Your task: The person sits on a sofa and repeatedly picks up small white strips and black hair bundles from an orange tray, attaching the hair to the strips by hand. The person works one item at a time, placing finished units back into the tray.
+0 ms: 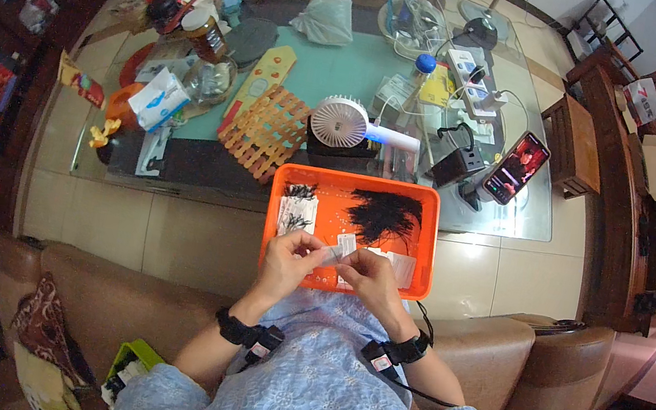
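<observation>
Head view: the person sits on a brown sofa [100,289] with an orange tray [424,246] on the lap, its far edge just beside the glass bench [349,71]; the left hand [289,252] and right hand [364,275] meet over the near edge of the tray; both hands pinch one small white card [344,246] between thumb and fingertips, each grip closed on it, left at its near-left end, right beneath it. Judgement: the step is done well by keeping the card over the tray, so that anything dropped lands inside, and by holding it by its edges with light pressure; the card looks thin and easily creased. The card is small, pale, rectangular, tilted; fine detail is too small to tell. Inside the tray lie a heap of black strands [385,212], further white cards [297,213] at the left wall and scattered white specks; a handheld fan [341,121] and a phone [516,168] stand on the bench beyond.
</observation>
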Tool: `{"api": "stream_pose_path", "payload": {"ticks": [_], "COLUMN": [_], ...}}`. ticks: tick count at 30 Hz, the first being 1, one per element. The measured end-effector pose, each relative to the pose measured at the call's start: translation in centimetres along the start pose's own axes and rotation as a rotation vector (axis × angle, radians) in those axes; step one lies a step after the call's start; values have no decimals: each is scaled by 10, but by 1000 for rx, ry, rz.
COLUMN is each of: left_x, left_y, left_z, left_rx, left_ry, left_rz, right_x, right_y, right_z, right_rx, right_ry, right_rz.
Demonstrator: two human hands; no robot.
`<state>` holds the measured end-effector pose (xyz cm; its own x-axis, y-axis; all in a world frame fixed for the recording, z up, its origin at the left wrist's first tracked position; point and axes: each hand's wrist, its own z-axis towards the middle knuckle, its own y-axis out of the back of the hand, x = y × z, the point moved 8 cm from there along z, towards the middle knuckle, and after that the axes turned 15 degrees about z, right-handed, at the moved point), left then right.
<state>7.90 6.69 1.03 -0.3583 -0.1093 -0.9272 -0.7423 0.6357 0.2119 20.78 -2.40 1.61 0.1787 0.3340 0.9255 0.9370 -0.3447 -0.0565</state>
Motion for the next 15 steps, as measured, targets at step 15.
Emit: {"api": "stream_pose_path", "payload": {"ticks": [15], "left_x": [10], "left_y": [-10], "left_z": [-2], "left_rx": [65], "left_ry": [12], "left_rz": [-194], "right_x": [3], "right_y": [-6], "right_z": [-11], "right_rx": [98], "right_ry": [-27], "right_rz": [453]}}
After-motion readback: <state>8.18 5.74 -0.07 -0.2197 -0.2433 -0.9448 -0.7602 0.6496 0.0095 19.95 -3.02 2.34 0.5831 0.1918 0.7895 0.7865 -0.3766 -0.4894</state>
